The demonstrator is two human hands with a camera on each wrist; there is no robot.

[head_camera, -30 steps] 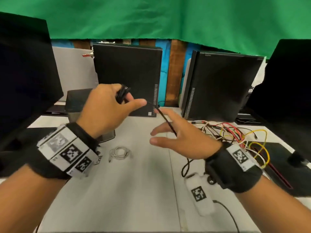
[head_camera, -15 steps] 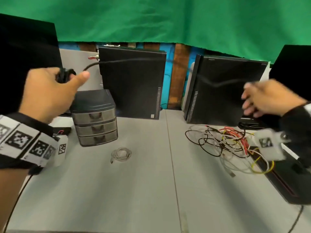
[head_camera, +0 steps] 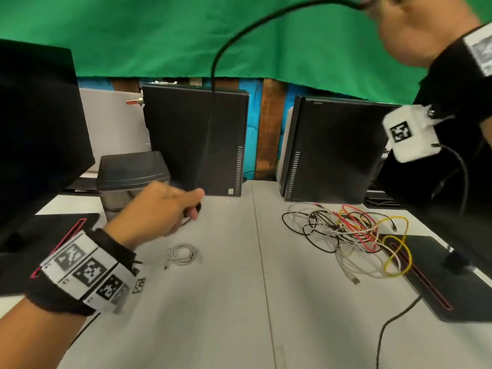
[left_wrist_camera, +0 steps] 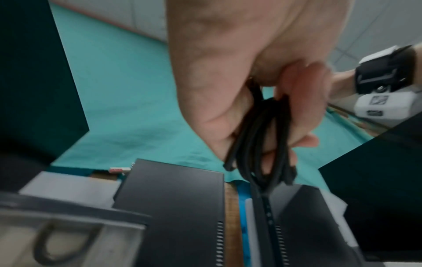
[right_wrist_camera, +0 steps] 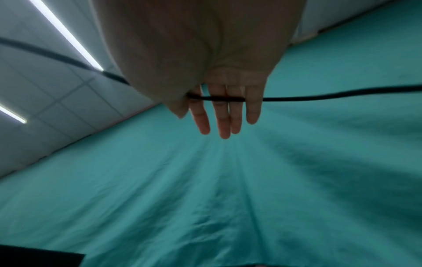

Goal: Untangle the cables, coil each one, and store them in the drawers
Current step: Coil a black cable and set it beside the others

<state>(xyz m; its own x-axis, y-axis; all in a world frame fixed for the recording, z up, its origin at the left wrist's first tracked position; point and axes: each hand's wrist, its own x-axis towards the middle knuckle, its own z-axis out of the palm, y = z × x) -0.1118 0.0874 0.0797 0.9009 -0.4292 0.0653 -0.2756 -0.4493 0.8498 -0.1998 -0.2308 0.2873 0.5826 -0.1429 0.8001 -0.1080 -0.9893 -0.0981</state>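
My left hand (head_camera: 193, 206) grips several loops of a black cable (head_camera: 229, 46) just right of the grey drawer unit (head_camera: 127, 171), low over the table. In the left wrist view the loops (left_wrist_camera: 258, 153) hang from its curled fingers (left_wrist_camera: 297, 115). From there the cable arcs high up to my right hand (head_camera: 372, 6), raised at the top right. In the right wrist view the cable (right_wrist_camera: 319, 97) crosses its nearly straight fingers (right_wrist_camera: 223, 117), and the thumb pins it. A tangle of black, white, red and yellow cables (head_camera: 346, 235) lies at the right. A coiled white cable (head_camera: 182, 254) lies near the middle.
Two black computer towers (head_camera: 197, 139) (head_camera: 335, 150) stand at the back of the grey table (head_camera: 226, 302). A dark monitor (head_camera: 34, 129) fills the left side. A black pad with a red stripe (head_camera: 452, 275) lies at the right edge, under part of the tangle.
My left hand dropped from the upper left to just in front of the drawers with the coil. My right hand rose to the top right, drawing the black cable into a tall arc.
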